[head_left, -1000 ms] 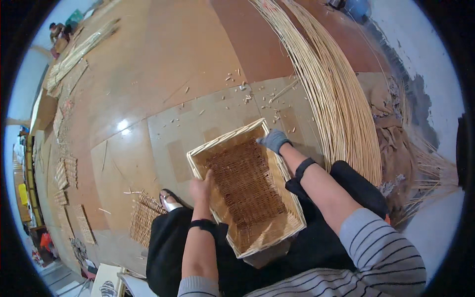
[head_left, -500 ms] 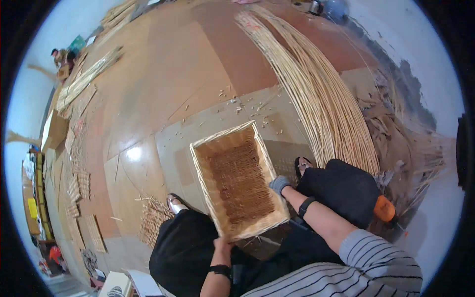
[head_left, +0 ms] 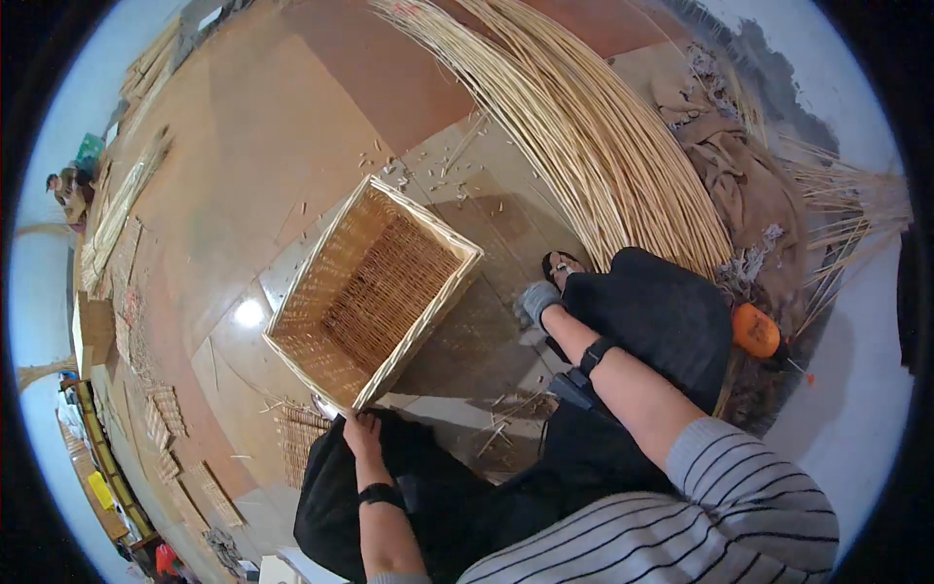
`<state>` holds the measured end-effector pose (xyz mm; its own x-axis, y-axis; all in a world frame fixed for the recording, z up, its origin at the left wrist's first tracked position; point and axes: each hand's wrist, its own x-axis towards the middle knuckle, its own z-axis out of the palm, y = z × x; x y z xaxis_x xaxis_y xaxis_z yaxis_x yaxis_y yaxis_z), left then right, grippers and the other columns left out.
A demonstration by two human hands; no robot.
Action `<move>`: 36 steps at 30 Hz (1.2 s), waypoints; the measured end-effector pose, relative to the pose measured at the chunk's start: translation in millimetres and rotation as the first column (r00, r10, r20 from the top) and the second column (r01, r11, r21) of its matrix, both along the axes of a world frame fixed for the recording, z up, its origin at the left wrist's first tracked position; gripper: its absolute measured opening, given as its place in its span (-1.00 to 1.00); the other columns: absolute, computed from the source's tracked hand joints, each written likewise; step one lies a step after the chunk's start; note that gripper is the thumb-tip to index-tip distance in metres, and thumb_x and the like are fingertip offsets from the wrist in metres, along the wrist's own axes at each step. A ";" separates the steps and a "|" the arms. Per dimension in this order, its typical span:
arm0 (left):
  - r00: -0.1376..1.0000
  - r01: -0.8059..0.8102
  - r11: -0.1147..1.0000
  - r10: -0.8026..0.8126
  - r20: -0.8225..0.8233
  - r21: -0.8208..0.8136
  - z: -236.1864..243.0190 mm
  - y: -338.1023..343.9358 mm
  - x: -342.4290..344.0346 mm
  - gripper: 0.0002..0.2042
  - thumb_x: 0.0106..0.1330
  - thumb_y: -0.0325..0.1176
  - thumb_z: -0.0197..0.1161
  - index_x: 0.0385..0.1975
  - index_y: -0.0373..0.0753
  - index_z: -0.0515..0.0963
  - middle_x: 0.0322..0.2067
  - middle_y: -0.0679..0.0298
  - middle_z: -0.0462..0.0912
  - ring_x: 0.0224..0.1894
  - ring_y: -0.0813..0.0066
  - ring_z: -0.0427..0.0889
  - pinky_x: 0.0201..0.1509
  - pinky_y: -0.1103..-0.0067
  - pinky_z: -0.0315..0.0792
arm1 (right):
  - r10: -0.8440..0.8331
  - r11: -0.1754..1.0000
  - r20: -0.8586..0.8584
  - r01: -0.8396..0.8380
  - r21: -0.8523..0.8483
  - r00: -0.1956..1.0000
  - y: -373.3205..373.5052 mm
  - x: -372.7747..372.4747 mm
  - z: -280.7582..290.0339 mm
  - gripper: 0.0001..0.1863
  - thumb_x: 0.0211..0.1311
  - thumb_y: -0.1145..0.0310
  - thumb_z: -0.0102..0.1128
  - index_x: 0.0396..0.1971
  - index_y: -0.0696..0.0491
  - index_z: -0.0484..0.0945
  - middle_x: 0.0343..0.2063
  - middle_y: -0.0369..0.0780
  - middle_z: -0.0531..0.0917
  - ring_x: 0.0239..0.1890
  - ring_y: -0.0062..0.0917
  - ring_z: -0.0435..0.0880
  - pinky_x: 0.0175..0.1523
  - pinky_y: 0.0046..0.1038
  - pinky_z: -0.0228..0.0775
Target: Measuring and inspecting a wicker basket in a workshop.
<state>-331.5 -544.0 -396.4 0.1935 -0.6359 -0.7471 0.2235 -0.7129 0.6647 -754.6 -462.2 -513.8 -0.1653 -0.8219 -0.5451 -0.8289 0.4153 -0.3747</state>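
A rectangular wicker basket (head_left: 389, 292) with a pale braided rim and a browner woven bottom is tilted in front of me, its inside facing me. My bare left hand (head_left: 362, 435) grips it at the near corner, fingers closed on the rim. To the right, apart from the basket, my right hand (head_left: 535, 304) wears a grey glove and hovers beside my right knee and foot. Motion smears its fingers, so their pose and anything in them are unclear.
A long bundle of pale canes (head_left: 593, 146) curves along the right. Brown cloth (head_left: 735, 175) and an orange object (head_left: 756, 331) lie beyond my right knee. Cane scraps (head_left: 443, 175) litter the floor. Woven panels (head_left: 170, 428) lie at left; another person (head_left: 70, 195) sits far left.
The basket has swung left and turned, held by my left hand, which also moved left. My right hand has come off its right side and sits slightly higher and farther left.
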 end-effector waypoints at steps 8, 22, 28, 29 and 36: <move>0.934 0.177 0.982 -0.189 0.302 0.066 -3.6 -21.9 46.9 -0.69 0.01 -0.26 0.01 -0.31 -0.34 0.31 -0.41 0.18 0.35 -0.41 0.37 0.37 -0.44 0.52 0.33 | 0.047 0.998 -0.427 -0.065 -0.027 0.903 -44.7 52.1 71.7 -0.80 -0.09 0.40 -0.13 -0.54 0.00 0.53 -0.47 -0.23 0.55 -0.45 -0.46 0.53 -0.47 -0.36 0.33; 0.933 0.232 0.970 -0.198 0.301 -0.079 96.8 -48.8 60.3 -0.79 -0.03 -0.38 -0.05 -0.41 -0.34 0.36 -0.55 0.21 0.42 -0.60 0.44 0.42 -0.66 0.56 0.36 | 0.043 0.544 0.434 0.343 -0.766 0.900 -99.3 42.4 210.3 -0.70 -0.12 0.55 -0.11 -0.29 0.08 0.43 -0.30 -0.19 0.50 -0.27 -0.43 0.47 -0.17 -0.52 0.28; 0.923 0.367 0.930 -0.360 0.133 -0.030 112.4 -33.8 132.7 -0.75 0.01 -0.30 -0.08 -0.37 -0.31 0.38 -0.52 0.18 0.44 -0.51 0.37 0.46 -0.52 0.43 0.41 | 0.239 0.473 0.453 0.305 -0.826 0.859 -61.1 58.3 316.5 -0.75 -0.11 0.45 0.01 -0.33 0.10 0.46 -0.30 -0.21 0.51 -0.24 -0.47 0.47 -0.10 -0.54 0.25; 0.888 0.439 0.895 -0.419 0.188 -0.077 112.7 -27.9 145.2 -0.72 0.03 -0.26 -0.11 -0.36 -0.30 0.38 -0.50 0.19 0.45 -0.49 0.35 0.46 -0.50 0.41 0.40 | 0.256 0.457 0.453 0.306 -0.835 0.854 -53.8 69.0 329.6 -0.75 -0.11 0.45 0.01 -0.33 0.10 0.46 -0.30 -0.21 0.51 -0.24 -0.47 0.47 -0.10 -0.54 0.25; 0.899 0.438 0.837 -0.398 0.183 -0.327 146.0 20.3 128.1 -0.67 0.09 -0.16 -0.20 -0.35 -0.28 0.38 -0.47 0.19 0.48 -0.44 0.32 0.48 -0.42 0.41 0.42 | 0.468 0.407 0.593 0.436 -0.803 0.655 6.9 100.7 374.5 -0.66 -0.23 0.59 0.03 -0.30 0.10 0.45 -0.35 -0.23 0.51 -0.21 -0.48 0.43 -0.06 -0.53 0.21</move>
